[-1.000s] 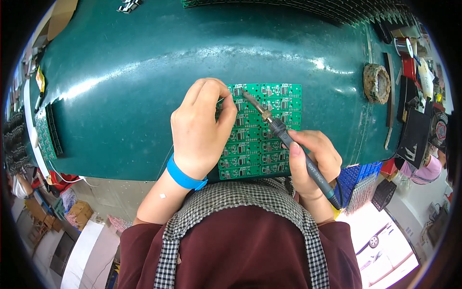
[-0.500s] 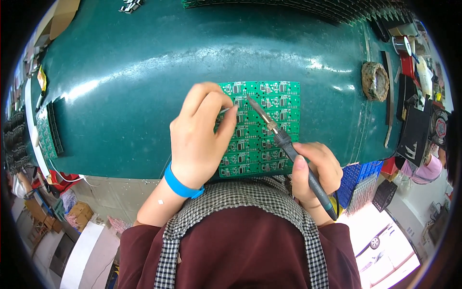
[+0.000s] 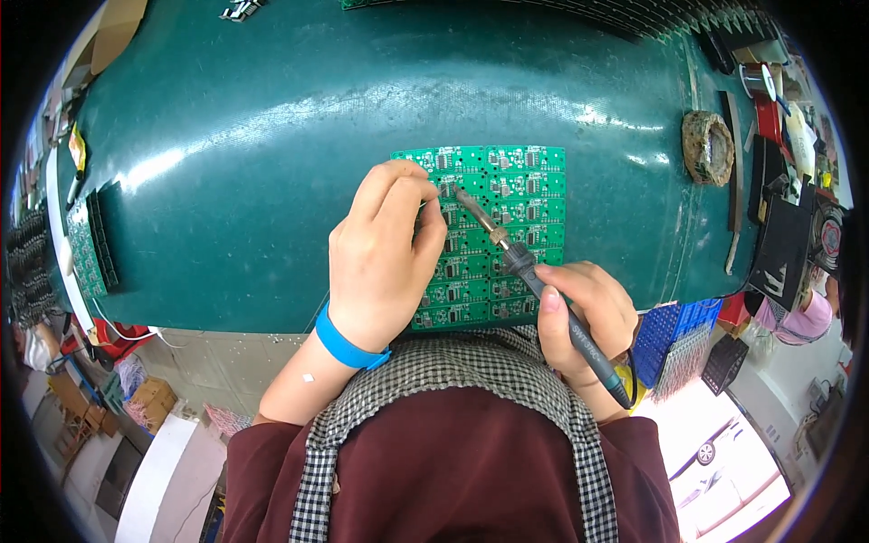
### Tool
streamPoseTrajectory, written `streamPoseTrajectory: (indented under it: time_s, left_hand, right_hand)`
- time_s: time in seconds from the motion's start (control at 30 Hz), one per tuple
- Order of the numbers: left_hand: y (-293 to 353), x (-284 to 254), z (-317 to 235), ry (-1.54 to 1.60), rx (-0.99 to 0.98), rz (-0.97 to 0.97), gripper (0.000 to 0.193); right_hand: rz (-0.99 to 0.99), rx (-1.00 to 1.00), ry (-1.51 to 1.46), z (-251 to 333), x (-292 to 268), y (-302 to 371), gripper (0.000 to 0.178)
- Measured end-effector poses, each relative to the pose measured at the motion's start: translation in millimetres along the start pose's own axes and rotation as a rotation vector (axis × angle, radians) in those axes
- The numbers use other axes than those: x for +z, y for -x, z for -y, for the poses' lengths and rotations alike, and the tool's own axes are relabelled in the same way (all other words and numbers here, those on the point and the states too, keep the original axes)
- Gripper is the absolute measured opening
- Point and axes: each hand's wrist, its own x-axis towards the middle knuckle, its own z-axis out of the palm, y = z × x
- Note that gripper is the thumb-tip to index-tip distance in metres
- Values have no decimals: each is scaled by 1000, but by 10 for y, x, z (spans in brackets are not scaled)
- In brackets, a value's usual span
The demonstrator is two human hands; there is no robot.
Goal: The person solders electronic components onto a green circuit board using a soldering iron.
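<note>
Gripping a dark-grey, pen-shaped soldering iron (image 3: 519, 260), the right hand (image 3: 588, 312) sits opposite the left hand (image 3: 385, 242), which pinches thin silvery wire (image 3: 423, 204); a green rectangular circuit-board panel (image 3: 469, 267) lies between.

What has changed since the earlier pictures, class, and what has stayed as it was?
The tip of the soldering iron has moved from the far row of the circuit board panel to the second row. The left hand has drawn back too, uncovering the panel's far left corner. The right hand still grips the iron; nothing was visibly let go.
</note>
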Motion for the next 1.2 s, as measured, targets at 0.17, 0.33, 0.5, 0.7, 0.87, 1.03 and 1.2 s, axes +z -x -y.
streamPoseTrajectory:
  time_s: [0.17, 0.33, 0.5, 0.7, 0.87, 1.03, 1.2]
  left_hand:
    - [7, -14, -33, -65, 4, 79, 11]
    - [32, -21, -8, -54, 27, 86, 10]
    - [114, -151, -145, 68, -120, 129, 17]
    - [163, -29, -38, 13, 7, 68, 15]
    - [164, 2, -48, -37, 25, 72, 15]
    - [188, 5, -72, -45, 35, 74, 14]
    - [215, 14, -80, -140, 83, 98, 12]
  right_hand:
    - [7, -2, -10, -19, -6, 37, 13]
    - [10, -9, -18, 1, -22, 112, 14]
    - [-55, -25, -7, 15, -122, 153, 13]
    - [-1, -19, -29, 11, -73, 189, 13]
    - [35, 16, -16, 18, -74, 182, 12]
    - [-1, -21, -32, 15, -65, 217, 14]
    - [-18, -56, -13, 41, -68, 266, 13]
